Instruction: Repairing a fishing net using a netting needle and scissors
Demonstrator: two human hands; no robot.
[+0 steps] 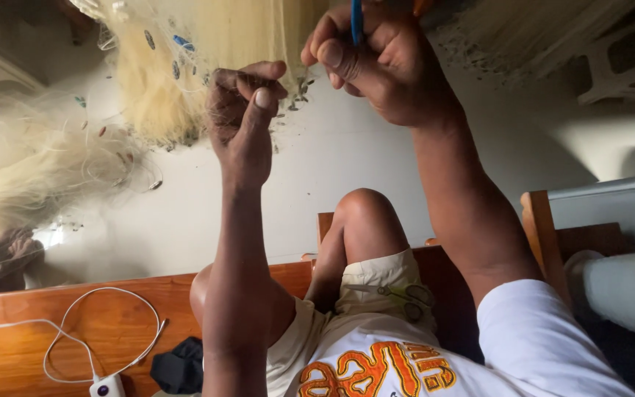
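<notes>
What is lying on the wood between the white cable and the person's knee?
In the head view, a small dark bundle of cloth lies on the wooden bench, between the white cable and the left knee.

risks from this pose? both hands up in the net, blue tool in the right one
1. The right hand grips a thin blue tool close to the left hand; a slip could jab the fingers.
2. The fine pale net bunches around the left hand's pinch, so strands could snag or tangle.
3. Scissors lie loose on the lap and could slide off if the leg shifts.
</notes>
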